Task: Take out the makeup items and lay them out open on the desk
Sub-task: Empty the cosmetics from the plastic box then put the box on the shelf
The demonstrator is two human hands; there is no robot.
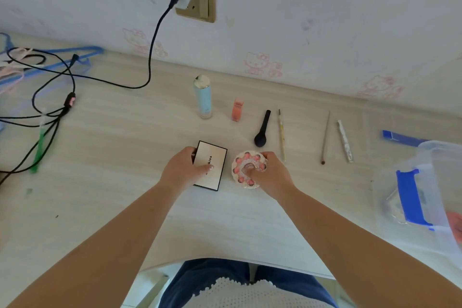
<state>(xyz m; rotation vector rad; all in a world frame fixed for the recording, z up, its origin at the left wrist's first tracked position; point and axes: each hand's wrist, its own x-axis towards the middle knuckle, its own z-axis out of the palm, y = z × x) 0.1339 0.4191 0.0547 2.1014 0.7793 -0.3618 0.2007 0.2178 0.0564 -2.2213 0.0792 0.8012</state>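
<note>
"kiss" on rectangular palette (pixel 212 165)

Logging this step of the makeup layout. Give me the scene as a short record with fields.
left hand: grips rectangular palette, lid closed, flat on desk
right hand: grips round compact, closed
laid out behind: blue tube upright, orange bottle, black brush, yellow pencil, thin brush, silver stick
clear bin: at right, blue latch
far left: black cables

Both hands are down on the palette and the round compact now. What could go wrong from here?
The right hand grips the round compact close to the black brush and yellow pencil; a wide motion could knock them. The left hand holds the rectangular palette; opening it one-handed might make it slide.
</note>
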